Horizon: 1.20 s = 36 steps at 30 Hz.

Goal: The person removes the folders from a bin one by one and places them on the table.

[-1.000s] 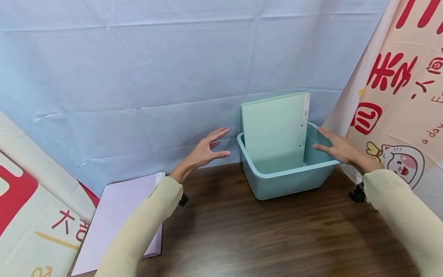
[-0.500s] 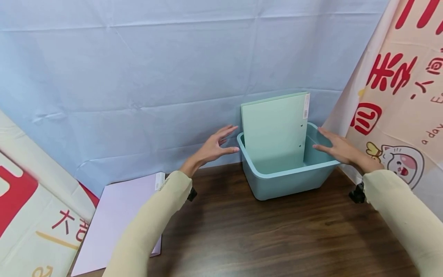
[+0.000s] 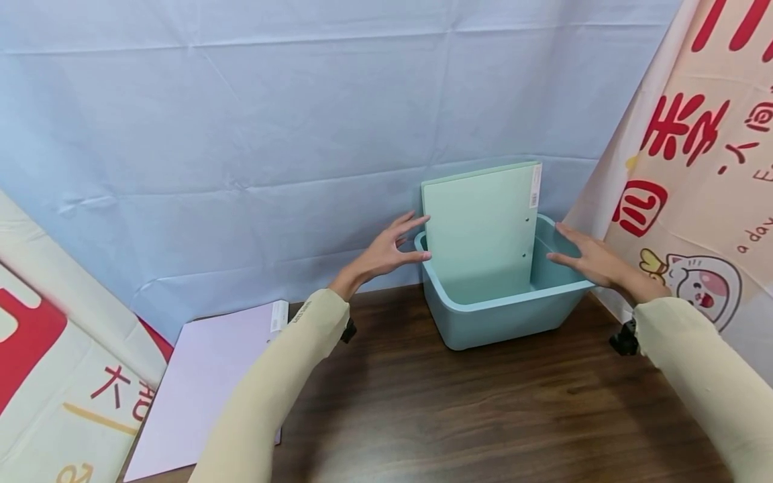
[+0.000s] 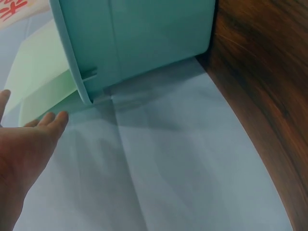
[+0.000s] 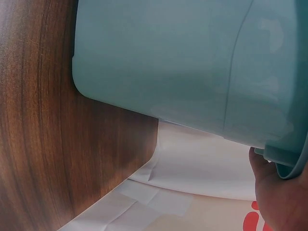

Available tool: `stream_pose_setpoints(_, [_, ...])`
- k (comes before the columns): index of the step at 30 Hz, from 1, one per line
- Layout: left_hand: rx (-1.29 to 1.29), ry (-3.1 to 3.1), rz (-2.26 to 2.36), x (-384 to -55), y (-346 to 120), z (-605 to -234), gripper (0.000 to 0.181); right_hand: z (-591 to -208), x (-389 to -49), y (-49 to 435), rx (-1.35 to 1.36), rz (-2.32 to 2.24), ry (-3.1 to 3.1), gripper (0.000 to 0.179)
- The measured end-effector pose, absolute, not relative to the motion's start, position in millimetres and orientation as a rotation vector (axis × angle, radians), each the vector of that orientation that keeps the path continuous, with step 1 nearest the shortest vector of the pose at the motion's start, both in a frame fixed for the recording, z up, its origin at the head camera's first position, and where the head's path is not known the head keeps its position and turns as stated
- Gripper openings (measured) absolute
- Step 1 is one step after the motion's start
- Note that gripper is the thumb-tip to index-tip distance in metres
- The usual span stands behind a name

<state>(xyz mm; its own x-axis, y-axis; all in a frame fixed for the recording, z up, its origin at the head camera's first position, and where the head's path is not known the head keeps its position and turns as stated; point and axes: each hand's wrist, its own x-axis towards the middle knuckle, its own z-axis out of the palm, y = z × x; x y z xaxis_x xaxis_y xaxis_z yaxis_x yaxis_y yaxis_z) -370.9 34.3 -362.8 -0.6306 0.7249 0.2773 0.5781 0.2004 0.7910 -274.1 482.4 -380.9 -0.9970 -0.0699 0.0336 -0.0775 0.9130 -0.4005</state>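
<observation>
A blue-green plastic basin (image 3: 507,322) stands on the table, with a mint-green file folder (image 3: 483,228) upright inside it. The folder rises well above the rim, a white label on its upper right edge. My left hand (image 3: 386,251) is at the basin's left end, thumb and fingers spread apart, fingertips right at the folder's left edge. In the left wrist view that hand (image 4: 29,149) holds nothing. My right hand (image 3: 588,258) grips the basin's right rim. The right wrist view shows a finger hooked beneath the lip by my right hand (image 5: 284,197).
A lilac file folder (image 3: 205,382) lies flat at the left of the wooden table (image 3: 435,416), partly covered by my left sleeve. A pale blue cloth (image 3: 302,121) hangs close behind the basin. Printed cloths border both sides, the right one (image 3: 682,221) near my right hand.
My left hand has moved right, from beside the basin to its left rim and the green folder's edge. The right hand, basin and both folders have stayed in place.
</observation>
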Motion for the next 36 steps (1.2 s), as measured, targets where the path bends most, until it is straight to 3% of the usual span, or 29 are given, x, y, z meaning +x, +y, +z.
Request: stream_pose_setpoints(36, [1.056, 2.222, 1.627, -393, 77, -365, 0.077, -380, -272, 481, 0.107, 0.698, -3.045, 0.090])
